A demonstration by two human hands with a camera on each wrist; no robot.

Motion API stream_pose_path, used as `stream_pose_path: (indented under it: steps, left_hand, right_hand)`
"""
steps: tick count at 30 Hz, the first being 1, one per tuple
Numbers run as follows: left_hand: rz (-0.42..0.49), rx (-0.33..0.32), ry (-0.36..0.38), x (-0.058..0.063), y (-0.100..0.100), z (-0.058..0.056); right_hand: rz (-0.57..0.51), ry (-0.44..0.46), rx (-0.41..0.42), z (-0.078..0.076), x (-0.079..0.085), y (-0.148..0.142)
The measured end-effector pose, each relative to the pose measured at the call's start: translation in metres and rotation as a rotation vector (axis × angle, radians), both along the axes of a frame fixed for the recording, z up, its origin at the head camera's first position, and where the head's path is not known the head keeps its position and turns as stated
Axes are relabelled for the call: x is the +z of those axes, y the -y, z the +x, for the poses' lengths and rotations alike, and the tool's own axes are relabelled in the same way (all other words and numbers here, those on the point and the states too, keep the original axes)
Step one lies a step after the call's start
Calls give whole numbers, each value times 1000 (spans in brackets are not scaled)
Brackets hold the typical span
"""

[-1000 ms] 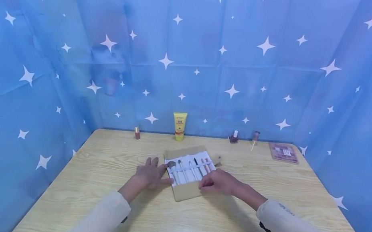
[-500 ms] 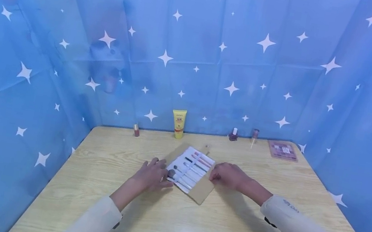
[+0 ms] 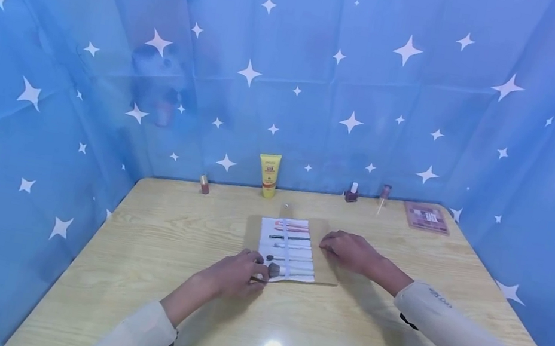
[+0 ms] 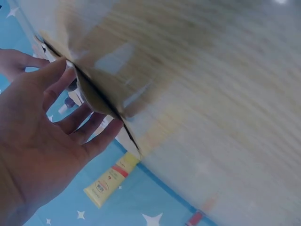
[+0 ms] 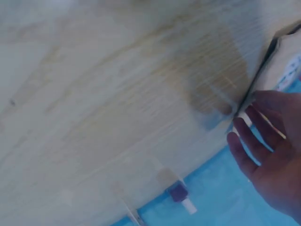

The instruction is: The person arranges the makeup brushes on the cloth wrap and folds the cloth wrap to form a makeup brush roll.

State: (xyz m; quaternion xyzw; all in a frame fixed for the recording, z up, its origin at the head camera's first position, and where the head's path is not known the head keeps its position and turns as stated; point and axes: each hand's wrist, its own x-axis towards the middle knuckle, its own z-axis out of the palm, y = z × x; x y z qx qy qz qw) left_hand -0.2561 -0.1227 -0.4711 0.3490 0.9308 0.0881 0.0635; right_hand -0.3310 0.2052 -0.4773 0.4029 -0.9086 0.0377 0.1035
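A beige makeup brush case [image 3: 324, 267] lies unfolded on the wooden table in the head view, its white lining facing up. Several brushes and slim pencils sit across it under a strap, with a fluffy brush [image 3: 275, 270] nearest me. My left hand [image 3: 238, 271] pinches the case's near left corner; in the left wrist view, the thumb and fingers [image 4: 106, 136] meet the dark edge of the case [image 4: 96, 96]. At the right flap, my right hand [image 3: 352, 251] holds the edge between thumb and fingers, and the right wrist view shows the case's edge [image 5: 275, 63] at the thumb.
Along the table's back edge stand a small lipstick [image 3: 204, 185], a yellow squeeze tube [image 3: 268, 176], a dark nail polish bottle [image 3: 352, 193] and a small brown-topped tube [image 3: 385, 193]. An eyeshadow palette [image 3: 426, 218] lies at back right. Blue star-patterned curtains [image 3: 202, 94] surround the table.
The brush case has turned anticlockwise, so its brushes now lie crosswise. My left hand has moved right and nearer onto its corner; my right hand has shifted slightly right and away from me.
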Motion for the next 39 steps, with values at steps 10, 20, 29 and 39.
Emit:
stream_pose_path:
  steps: [10, 20, 29, 39]
  left_hand:
    - [15, 21, -77, 5, 10, -3]
    - [-45, -17, -248, -3, 14, -4]
    - [256, 80, 39, 7, 20, -11]
    - [297, 187, 159, 0, 15, -37]
  right_hand:
    - [-118, 96, 56, 21, 1, -1]
    - [-78, 66, 101, 46, 0, 0]
    - [-215, 178, 135, 47, 6, 1]
    - [-337, 452, 32, 22, -3, 3]
